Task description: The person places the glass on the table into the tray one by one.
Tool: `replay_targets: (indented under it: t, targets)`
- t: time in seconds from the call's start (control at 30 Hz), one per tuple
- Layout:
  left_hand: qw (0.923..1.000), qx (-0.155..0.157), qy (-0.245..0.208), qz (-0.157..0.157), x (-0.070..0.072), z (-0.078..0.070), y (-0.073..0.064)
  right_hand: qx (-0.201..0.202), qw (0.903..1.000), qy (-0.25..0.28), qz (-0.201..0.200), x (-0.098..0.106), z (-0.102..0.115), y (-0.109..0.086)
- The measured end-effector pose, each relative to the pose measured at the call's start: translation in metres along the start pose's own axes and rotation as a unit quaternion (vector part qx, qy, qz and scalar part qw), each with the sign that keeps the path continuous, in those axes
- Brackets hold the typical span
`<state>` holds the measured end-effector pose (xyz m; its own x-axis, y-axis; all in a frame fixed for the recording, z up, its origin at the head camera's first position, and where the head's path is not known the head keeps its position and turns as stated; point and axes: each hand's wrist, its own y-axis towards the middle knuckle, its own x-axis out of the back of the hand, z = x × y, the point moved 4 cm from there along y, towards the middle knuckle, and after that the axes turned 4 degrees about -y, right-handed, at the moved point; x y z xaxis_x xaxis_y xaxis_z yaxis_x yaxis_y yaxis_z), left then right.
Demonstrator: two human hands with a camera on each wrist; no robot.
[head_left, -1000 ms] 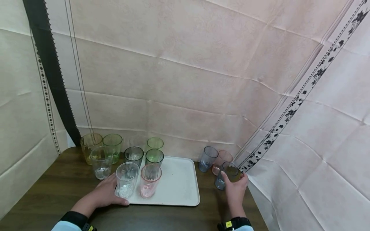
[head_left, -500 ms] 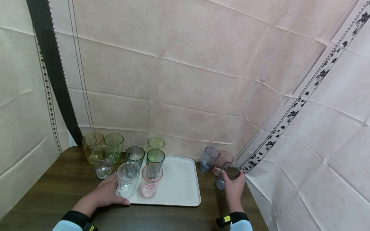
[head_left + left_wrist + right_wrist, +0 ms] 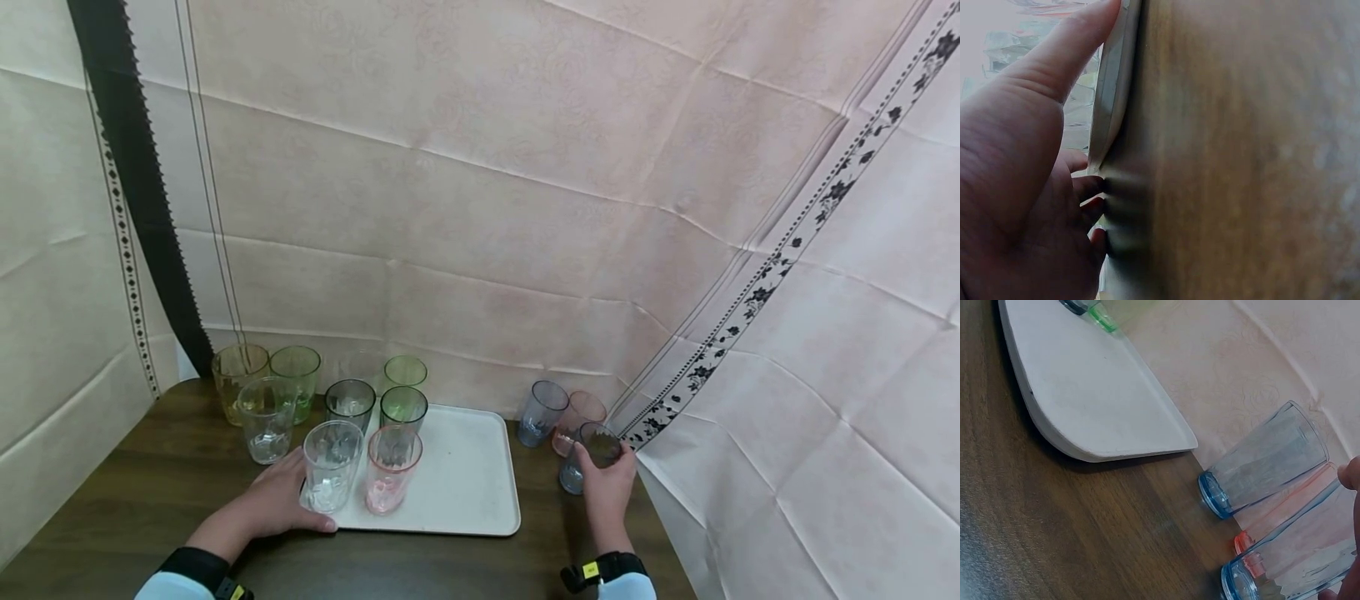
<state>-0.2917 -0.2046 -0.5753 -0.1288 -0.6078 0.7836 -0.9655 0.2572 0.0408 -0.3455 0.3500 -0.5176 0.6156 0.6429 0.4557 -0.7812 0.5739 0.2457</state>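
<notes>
My right hand (image 3: 609, 487) grips a blue-tinted drinking glass (image 3: 572, 475) near its rim, thumb on the left side. The right wrist view shows this glass (image 3: 1285, 550) with its thick blue base low by the table; most of the hand is out of that frame. A pink glass (image 3: 579, 410) and another blue glass (image 3: 542, 417) stand just behind it. My left hand (image 3: 279, 500) rests at the front left corner of the white tray (image 3: 465, 475). Its thumb (image 3: 1054, 50) lies along the tray's edge, and its loosely bent fingers reach up the left side, beside a clear glass (image 3: 330, 479).
Also on the tray's left half are a pink glass (image 3: 390, 475), a grey glass (image 3: 350, 404) and green glasses (image 3: 403, 408). Left of the tray stand a clear glass (image 3: 267, 425), a yellow glass (image 3: 238, 383) and a green glass (image 3: 296, 383). Pale cloth (image 3: 465, 208) hangs behind the wooden table (image 3: 405, 571).
The head view has shifted very slightly since one second ago. Both hands stay in place, the right on the blue glass and the left at the tray corner.
</notes>
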Motion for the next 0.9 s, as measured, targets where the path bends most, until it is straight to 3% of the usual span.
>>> replay_targets:
  t: [0.23,0.7,0.9]
  targets:
    - [1.0,0.006,0.005,0.005,-0.001,0.002,0.0,-0.004,0.9998,0.014,0.015,-0.002,0.007,-0.011]
    - [0.9999,0.01,0.001,0.012,-0.001,0.003,0.0,0.064,0.9951,0.033,0.068,-0.014,0.044,-0.054]
    - [0.9998,0.014,0.002,0.014,-0.001,0.003,0.001,0.07,0.9912,0.048,0.102,-0.02,0.06,-0.073]
